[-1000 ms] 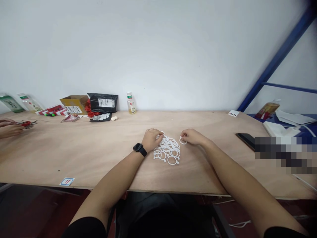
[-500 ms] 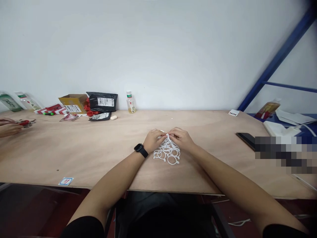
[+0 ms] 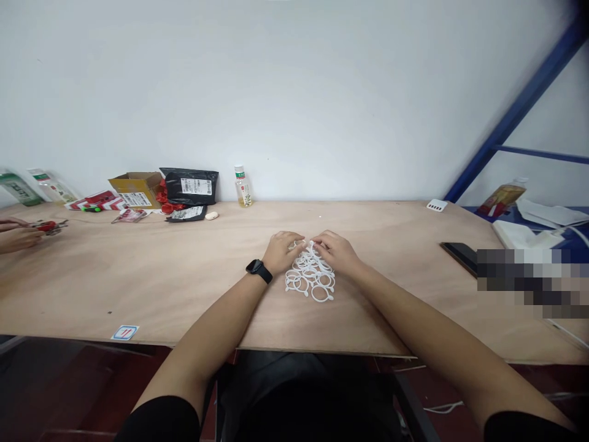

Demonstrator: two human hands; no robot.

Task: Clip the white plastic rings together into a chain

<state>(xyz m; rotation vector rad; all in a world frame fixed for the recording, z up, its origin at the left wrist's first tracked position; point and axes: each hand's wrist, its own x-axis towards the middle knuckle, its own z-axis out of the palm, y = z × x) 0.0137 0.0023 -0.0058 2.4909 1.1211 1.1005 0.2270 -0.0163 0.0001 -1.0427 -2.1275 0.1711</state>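
A heap of several white plastic rings [image 3: 311,279] lies on the wooden table [image 3: 184,288] in front of me. My left hand [image 3: 282,250], with a black watch [image 3: 258,269] on its wrist, rests at the far left edge of the heap with fingers curled on a ring. My right hand [image 3: 335,250] sits at the heap's far right edge, fingers pinched on a ring. The two hands nearly meet above the top of the heap.
At the far left another person's hands [image 3: 16,234] hold a red tool. A cardboard box [image 3: 133,190], black bags [image 3: 191,187] and a small bottle [image 3: 242,187] stand by the wall. A black phone [image 3: 458,253] lies to the right, near a blue shelf frame [image 3: 515,110].
A second ago my right hand held a single ring apart to the right of the heap. It has moved left to meet my left hand at the heap's top.
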